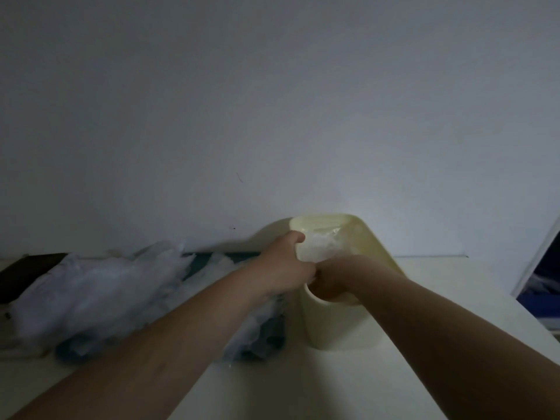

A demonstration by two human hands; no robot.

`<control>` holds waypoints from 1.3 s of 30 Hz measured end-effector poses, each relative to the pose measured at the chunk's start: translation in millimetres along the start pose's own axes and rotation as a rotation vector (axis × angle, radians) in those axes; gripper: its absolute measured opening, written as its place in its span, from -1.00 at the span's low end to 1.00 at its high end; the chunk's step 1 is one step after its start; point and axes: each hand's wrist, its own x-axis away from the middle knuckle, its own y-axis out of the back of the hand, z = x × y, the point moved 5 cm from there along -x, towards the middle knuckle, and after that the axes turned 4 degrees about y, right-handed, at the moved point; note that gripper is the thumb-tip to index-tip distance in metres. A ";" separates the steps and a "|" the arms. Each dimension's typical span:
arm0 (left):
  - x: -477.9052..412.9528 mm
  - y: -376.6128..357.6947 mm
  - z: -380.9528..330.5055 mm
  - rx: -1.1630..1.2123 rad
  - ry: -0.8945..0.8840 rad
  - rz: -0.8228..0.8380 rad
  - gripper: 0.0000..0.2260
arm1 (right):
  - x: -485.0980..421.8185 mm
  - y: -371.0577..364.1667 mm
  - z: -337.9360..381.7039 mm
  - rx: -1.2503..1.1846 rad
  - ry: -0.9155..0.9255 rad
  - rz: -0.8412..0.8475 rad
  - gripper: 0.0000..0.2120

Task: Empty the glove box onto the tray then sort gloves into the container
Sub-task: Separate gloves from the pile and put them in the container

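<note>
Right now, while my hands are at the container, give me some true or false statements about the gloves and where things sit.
1. The left hand and the right hand are both at the cream container. True.
2. The container is empty. False: clear gloves lie inside it.
3. A pile of gloves lies on the dark tray, left of the container. True.
4. The container stands on the tray. False: it stands on the white table, beside the tray.
</note>
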 end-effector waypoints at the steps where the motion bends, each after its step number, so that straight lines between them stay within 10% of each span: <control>1: 3.3 0.0 1.5 0.024 -0.016 -0.020 -0.34 | 1.1 4.1 4.8 -0.015 0.008 -0.049 -0.49; 6: 18.2 35.0 39.3 0.045 -0.114 -0.194 -0.63 | 46.6 44.0 6.9 -0.089 -0.020 -0.470 -0.51; 10: 28.0 61.4 101.2 -0.383 -0.054 -0.210 -0.70 | 84.0 75.2 30.1 -0.014 -0.046 -0.763 -0.76; 15: 41.5 64.0 169.8 -0.566 0.069 -0.135 -0.68 | 76.6 65.1 109.7 -0.397 0.316 -0.920 -0.79; 26: 50.4 91.8 178.2 -0.288 -0.090 -0.361 -0.90 | 8.7 11.2 132.2 -0.967 0.352 -0.801 -0.62; 33: 38.2 95.3 175.7 -0.381 -0.066 -0.114 -0.68 | -1.2 6.3 135.9 -0.581 0.495 -0.493 -0.49; 39: 37.3 84.5 178.0 -0.433 -0.101 -0.150 -0.89 | -8.2 -18.4 151.2 -0.400 0.433 -0.295 -0.29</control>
